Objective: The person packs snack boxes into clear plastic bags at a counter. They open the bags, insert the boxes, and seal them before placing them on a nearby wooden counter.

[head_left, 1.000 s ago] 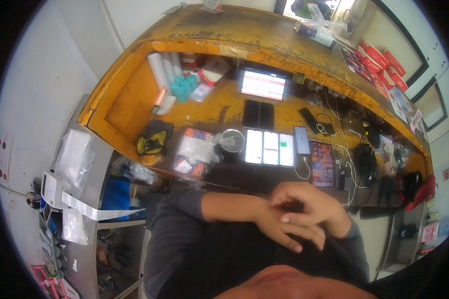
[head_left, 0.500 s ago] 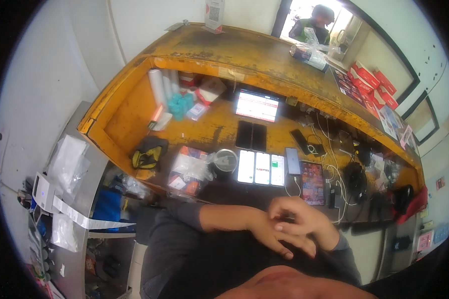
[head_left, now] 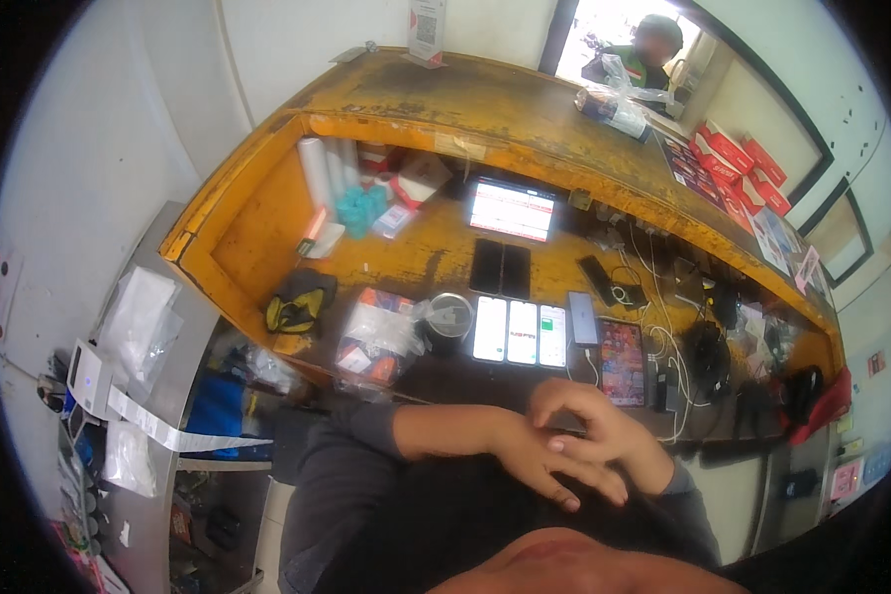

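In front of my chest my two hands meet, close to the desk's near edge. My left hand (head_left: 554,467) reaches across to the right with its fingers stretched out, holding nothing. Over it, my right hand (head_left: 592,421) is curled, its fingertips and thumb against the back of the left hand. Just beyond them, three lit phones (head_left: 521,332) lie side by side on the dark front of the desk. A purple-grey slab-shaped device (head_left: 583,319) with a white cable lies to their right, beside a tablet (head_left: 621,362) with a colourful screen.
A lit screen (head_left: 511,209) stands behind two dark phones (head_left: 500,268). Left are a round clear-lidded container (head_left: 448,316) and a plastic-wrapped box (head_left: 374,337). Cables (head_left: 663,346) tangle at right. A yellow raised counter (head_left: 386,84) encloses the desk; a helmeted person (head_left: 648,54) is outside the window.
My hands stay together, the right one shifting slightly upward and left. The person outside has moved a little right and turned the head. The view has shifted slightly.
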Demonstrator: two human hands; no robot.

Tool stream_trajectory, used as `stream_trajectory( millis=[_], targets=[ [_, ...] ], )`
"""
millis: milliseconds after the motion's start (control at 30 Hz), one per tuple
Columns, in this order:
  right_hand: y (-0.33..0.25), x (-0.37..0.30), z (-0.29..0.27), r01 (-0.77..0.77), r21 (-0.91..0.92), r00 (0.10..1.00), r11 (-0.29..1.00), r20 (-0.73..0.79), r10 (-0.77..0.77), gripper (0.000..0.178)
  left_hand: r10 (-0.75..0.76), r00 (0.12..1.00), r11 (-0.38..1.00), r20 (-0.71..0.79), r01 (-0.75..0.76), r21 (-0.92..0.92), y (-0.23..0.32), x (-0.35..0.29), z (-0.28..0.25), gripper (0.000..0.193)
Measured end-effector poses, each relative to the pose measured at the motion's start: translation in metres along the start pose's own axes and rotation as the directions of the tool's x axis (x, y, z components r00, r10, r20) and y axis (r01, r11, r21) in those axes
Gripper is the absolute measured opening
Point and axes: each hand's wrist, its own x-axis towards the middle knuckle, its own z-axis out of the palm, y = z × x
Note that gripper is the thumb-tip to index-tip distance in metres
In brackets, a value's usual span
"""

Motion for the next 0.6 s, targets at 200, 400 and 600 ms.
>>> stream_trajectory(
  millis=[200,400,600],
  targets=[
    [-0.018,0.001,0.003,-0.196,0.102,0.980,0.975,-0.005,0.198,0.021,0.006,1.000,0.998,0.001,-0.006,0.059,0.000,0.002,0.003,0.050],
    [-0.006,-0.003,0.006,-0.037,0.016,0.999,0.999,-0.007,0.037,0.024,0.026,0.999,0.999,-0.033,-0.025,0.046,-0.001,-0.002,0.009,0.050],
    [-0.008,-0.012,0.014,-0.184,0.127,0.983,0.975,0.013,0.184,0.033,0.070,0.993,0.997,-0.095,-0.066,0.047,-0.001,0.002,0.021,0.046]
  ],
)
